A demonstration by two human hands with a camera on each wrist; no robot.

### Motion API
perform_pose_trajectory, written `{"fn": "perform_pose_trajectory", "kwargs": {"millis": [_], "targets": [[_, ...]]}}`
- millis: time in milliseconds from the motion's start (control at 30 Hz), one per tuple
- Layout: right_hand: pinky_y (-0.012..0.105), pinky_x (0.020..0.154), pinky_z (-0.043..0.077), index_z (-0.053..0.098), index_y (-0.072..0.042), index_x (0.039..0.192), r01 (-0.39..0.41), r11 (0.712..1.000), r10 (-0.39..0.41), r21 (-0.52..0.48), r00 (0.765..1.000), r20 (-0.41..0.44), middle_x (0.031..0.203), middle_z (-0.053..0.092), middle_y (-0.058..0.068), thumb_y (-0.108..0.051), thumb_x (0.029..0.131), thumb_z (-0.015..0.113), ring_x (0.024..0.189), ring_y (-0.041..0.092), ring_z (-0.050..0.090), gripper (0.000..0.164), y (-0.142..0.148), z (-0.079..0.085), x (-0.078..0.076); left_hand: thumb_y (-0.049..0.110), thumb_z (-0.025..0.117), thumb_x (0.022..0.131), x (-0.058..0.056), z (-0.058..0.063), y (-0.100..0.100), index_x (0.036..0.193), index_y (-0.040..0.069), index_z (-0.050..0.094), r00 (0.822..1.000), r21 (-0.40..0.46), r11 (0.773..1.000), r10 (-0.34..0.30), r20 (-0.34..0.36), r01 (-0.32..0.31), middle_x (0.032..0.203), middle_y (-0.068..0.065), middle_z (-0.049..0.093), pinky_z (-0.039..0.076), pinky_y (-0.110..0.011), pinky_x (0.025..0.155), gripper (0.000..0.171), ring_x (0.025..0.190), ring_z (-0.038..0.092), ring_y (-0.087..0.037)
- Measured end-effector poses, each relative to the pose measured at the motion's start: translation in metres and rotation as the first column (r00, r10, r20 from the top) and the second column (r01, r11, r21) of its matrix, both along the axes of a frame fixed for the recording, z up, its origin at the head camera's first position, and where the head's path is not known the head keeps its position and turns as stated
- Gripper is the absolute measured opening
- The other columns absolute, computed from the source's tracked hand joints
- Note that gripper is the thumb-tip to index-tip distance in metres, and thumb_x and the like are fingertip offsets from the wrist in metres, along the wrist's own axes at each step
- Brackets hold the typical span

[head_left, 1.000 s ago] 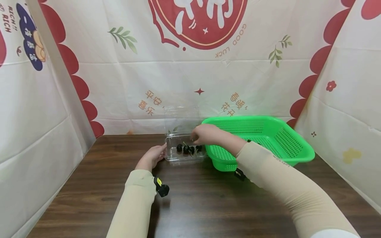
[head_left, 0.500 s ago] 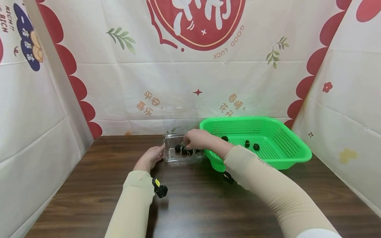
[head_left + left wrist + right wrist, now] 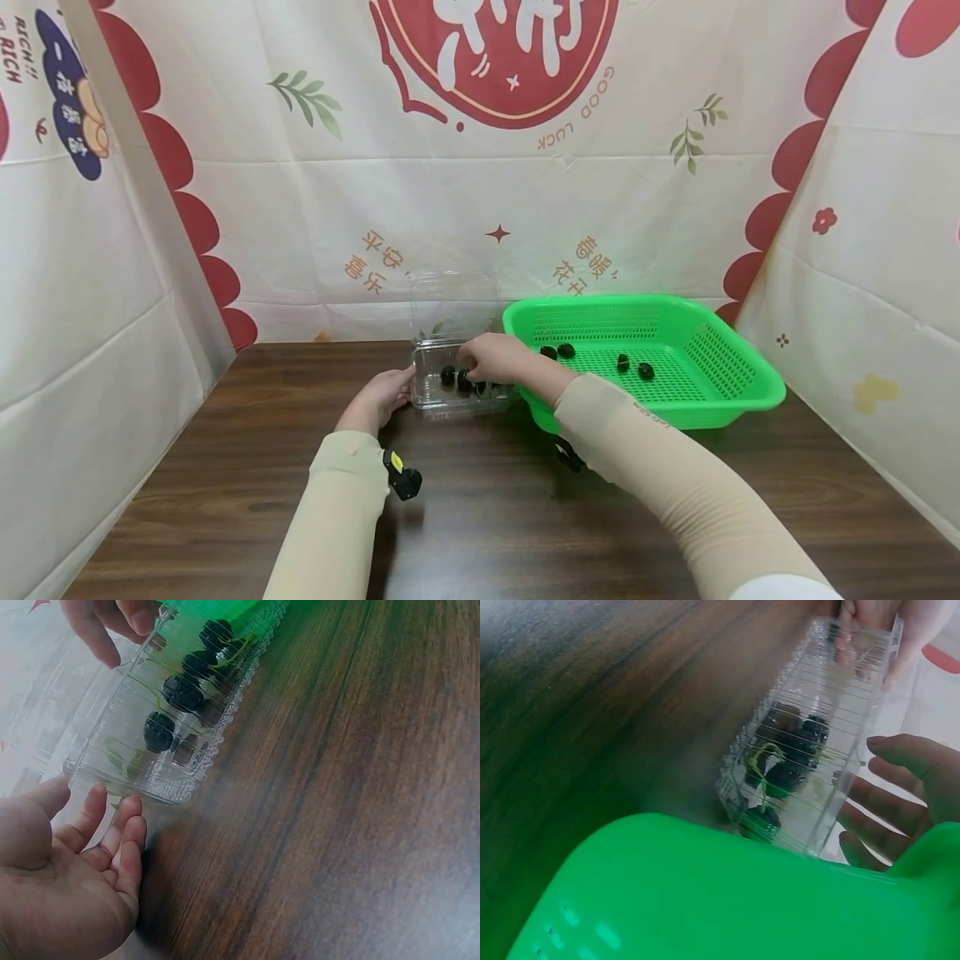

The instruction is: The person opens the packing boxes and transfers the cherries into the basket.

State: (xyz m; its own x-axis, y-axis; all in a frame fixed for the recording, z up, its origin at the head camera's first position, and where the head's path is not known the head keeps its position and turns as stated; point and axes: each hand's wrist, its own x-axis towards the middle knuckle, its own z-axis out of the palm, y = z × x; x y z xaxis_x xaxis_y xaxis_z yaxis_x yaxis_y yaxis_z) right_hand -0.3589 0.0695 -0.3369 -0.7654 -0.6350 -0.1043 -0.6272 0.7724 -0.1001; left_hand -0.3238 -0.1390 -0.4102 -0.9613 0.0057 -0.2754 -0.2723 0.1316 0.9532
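Observation:
A clear plastic clamshell box [image 3: 431, 392] lies with its lid raised behind it. Several dark cherries [image 3: 447, 376] with green stems sit inside, plainer in the left wrist view as a row of cherries [image 3: 182, 692]. My left hand [image 3: 378, 398] holds the box's left end, thumb at the rim and fingers against the end wall. Over the box is my right hand [image 3: 495, 358], fingertips above the cherries beside a stem. In the right wrist view the fingers [image 3: 889, 806] of that hand are spread loosely, with no cherry showing between them and the thumb.
Right of the box, nearly against it, stands a green plastic basket [image 3: 761, 387] with perforated walls. Several dark cherries [image 3: 646, 372] lie in it. A patterned cloth [image 3: 465, 192] hangs behind the brown wooden table [image 3: 480, 517] and along both sides.
My right hand has moved left and slightly down, from beside the basket to over the cherries in the box. Cherries in the basket have come out from behind my arm. My left hand stays put.

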Motion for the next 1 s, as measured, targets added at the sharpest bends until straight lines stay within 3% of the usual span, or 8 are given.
{"fn": "perform_pose_trajectory", "kwargs": {"millis": [200, 500, 600, 733, 867, 1000], "targets": [[0.031, 0.063, 0.040, 0.064, -0.015, 0.122, 0.000, 1.000, 0.000, 0.028, 1.000, -0.013, 0.083, 0.059, -0.005, -0.019, 0.094, 0.065, 0.073, 0.014, 0.053, 0.029, -0.003, -0.003, -0.001, 0.028, 0.041, 0.107, -0.001, 0.000, -0.001, 0.131, -0.009, 0.048, 1.000, -0.007, 1.000, 0.005, 0.009, -0.005, 0.100, -0.009, 0.052, 0.041, -0.035, 0.094, 0.045, 0.086, 0.049, -0.016], [0.031, 0.065, 0.045, 0.060, -0.017, 0.132, 0.020, 0.999, -0.018, 0.045, 0.999, -0.033, 0.109, 0.066, -0.003, -0.019, 0.093, 0.067, 0.078, 0.011, 0.056, 0.040, -0.004, -0.006, -0.004, 0.030, 0.043, 0.106, 0.002, 0.005, 0.001, 0.131, -0.010, 0.048, 1.000, -0.007, 1.000, -0.011, 0.002, 0.011, 0.102, -0.010, 0.053, 0.042, -0.035, 0.097, 0.047, 0.092, 0.050, -0.019], [0.031, 0.064, 0.046, 0.061, -0.017, 0.132, 0.015, 0.998, -0.012, 0.055, 0.999, -0.043, 0.107, 0.067, -0.003, -0.020, 0.093, 0.067, 0.077, 0.011, 0.057, 0.040, -0.004, -0.007, -0.004, 0.027, 0.041, 0.107, 0.001, 0.005, 0.002, 0.132, -0.010, 0.047, 1.000, 0.000, 1.000, 0.000, 0.006, 0.000, 0.102, -0.011, 0.052, 0.039, -0.038, 0.101, 0.045, 0.091, 0.049, -0.018], [0.031, 0.067, 0.049, 0.065, -0.017, 0.126, 0.006, 0.999, -0.003, 0.049, 0.998, -0.061, 0.100, 0.068, -0.004, -0.020, 0.092, 0.068, 0.081, 0.012, 0.061, 0.034, -0.002, -0.007, -0.002, 0.026, 0.041, 0.107, 0.001, 0.004, 0.002, 0.131, -0.012, 0.047, 1.000, 0.005, 1.000, -0.002, 0.002, 0.002, 0.100, -0.011, 0.052, 0.040, -0.038, 0.098, 0.045, 0.087, 0.049, -0.017], [0.031, 0.072, 0.052, 0.070, -0.017, 0.117, -0.007, 1.000, 0.008, 0.018, 0.996, -0.085, 0.104, 0.070, -0.005, -0.016, 0.092, 0.067, 0.089, 0.012, 0.064, 0.025, -0.001, -0.009, -0.002, 0.027, 0.041, 0.107, 0.000, 0.003, 0.002, 0.130, -0.011, 0.048, 1.000, 0.008, 1.000, 0.005, 0.007, -0.005, 0.099, -0.010, 0.052, 0.040, -0.036, 0.097, 0.045, 0.086, 0.049, -0.016], [0.030, 0.069, 0.052, 0.074, -0.019, 0.107, -0.024, 1.000, 0.024, -0.002, 0.993, -0.113, 0.103, 0.070, -0.006, -0.012, 0.092, 0.063, 0.086, 0.011, 0.065, 0.019, -0.001, -0.011, -0.001, 0.026, 0.040, 0.107, -0.002, 0.000, 0.000, 0.131, -0.011, 0.047, 1.000, 0.005, 1.000, 0.009, 0.008, -0.009, 0.101, -0.011, 0.052, 0.039, -0.038, 0.099, 0.045, 0.088, 0.049, -0.017]]}}
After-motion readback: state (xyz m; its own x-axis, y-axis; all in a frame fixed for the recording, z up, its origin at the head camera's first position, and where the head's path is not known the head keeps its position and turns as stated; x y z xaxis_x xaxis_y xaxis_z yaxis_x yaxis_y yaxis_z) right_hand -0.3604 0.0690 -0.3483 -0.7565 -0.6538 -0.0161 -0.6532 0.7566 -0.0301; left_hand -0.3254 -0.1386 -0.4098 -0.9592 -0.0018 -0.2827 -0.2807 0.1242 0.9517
